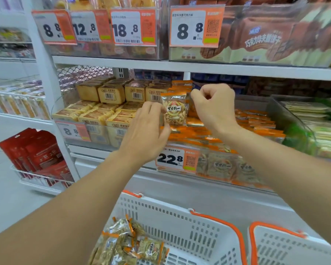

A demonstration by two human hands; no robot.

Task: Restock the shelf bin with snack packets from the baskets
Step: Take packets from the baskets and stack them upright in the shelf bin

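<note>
A white shop shelf (180,66) is running across the scene, its tiers carrying clear bins with orange-and-white price tags. On the middle tier a clear shelf bin (227,169) is holding orange-edged snack packets (256,121) lying flat, with a 22.8 price tag (177,159) on its near wall. One peanut packet (175,109) is standing upright above that heap — the left hand (151,127) is pinching its left edge. The right hand (214,104) is hovering just right of the packet with fingers curled; whether it is gripping anything, I cannot tell. Tan cake packs (107,104) are filling the bin to the left. Nearest, a white basket (180,226) with orange trim is holding more packets (130,243), and a second basket (287,245) is sitting to its right.
</note>
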